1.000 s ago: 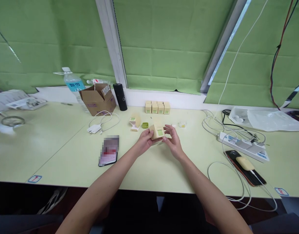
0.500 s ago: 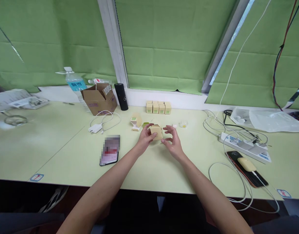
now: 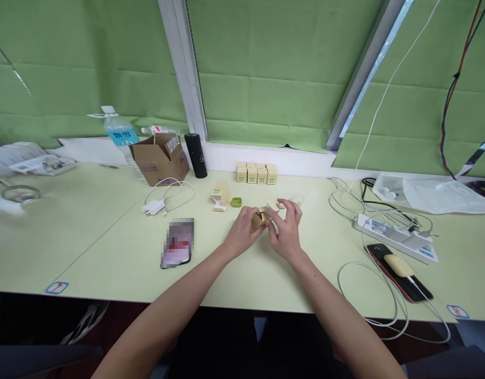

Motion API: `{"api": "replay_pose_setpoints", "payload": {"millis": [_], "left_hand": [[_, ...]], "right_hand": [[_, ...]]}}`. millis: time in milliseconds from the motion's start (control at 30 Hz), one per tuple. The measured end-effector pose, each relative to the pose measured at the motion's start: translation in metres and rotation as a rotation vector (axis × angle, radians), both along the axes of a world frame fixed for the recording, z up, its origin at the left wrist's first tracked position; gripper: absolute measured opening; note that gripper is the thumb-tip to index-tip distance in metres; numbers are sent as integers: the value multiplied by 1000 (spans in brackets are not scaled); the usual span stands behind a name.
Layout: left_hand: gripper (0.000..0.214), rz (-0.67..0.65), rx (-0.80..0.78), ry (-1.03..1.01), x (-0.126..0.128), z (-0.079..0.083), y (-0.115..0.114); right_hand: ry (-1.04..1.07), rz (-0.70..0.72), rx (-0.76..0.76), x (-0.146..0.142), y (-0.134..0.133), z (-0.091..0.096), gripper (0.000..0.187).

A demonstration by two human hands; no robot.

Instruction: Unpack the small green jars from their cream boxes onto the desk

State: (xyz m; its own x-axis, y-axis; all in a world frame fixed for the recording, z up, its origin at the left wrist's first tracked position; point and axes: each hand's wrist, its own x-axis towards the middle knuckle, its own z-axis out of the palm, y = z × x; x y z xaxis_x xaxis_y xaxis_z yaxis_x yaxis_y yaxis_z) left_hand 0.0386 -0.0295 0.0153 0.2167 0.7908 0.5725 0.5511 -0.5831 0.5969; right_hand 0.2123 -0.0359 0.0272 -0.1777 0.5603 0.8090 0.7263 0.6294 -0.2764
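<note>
A small tan cardboard box (image 3: 257,221) is between my two hands above the table, its top end showing a dark opening. My left hand (image 3: 242,230) is closed round the box's left side. With thumb and index finger my right hand (image 3: 285,227) pinches a raised flap at the box's right; its other fingers are lifted. Just beyond the hands lie a small green square container (image 3: 236,202) and an unfolded tan carton piece (image 3: 220,197). A small white item (image 3: 280,205) and a clear plastic piece (image 3: 297,200) sit behind my right hand, partly hidden by it.
Several small tan boxes (image 3: 257,174) stand by the wall. At left are a brown carton (image 3: 159,162), a black flask (image 3: 196,156), a white charger (image 3: 152,207) and a phone (image 3: 178,243). A power strip (image 3: 396,238), cables and another phone (image 3: 400,273) lie at right.
The box has been turned so its opening shows. My right hand, apart from the box's flap earlier, now pinches it. The green container has come into fuller view.
</note>
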Motion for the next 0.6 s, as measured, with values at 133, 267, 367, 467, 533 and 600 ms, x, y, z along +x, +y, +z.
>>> {"api": "replay_pose_setpoints", "payload": {"millis": [133,267,367,467,533,600], "left_hand": [[27,22,34,76,-2,2,1],[40,29,64,72,-3,4,1],[50,37,113,100,-3,4,0],[58,60,177,137,-3,1,0],[60,79,204,152,-2,-1,0],[60,91,221,166,-2,-2,0]], "right_hand": [[-4,-23,-29,2,2,2,25],[-26,-51,-29,4,2,5,26],[-57,-70,-39,3,-1,8,32],[-52,-63,-34,4,-2,9,28],[-11,-51,-11,6,-1,8,21],[36,-39,23,7,-1,7,17]]}}
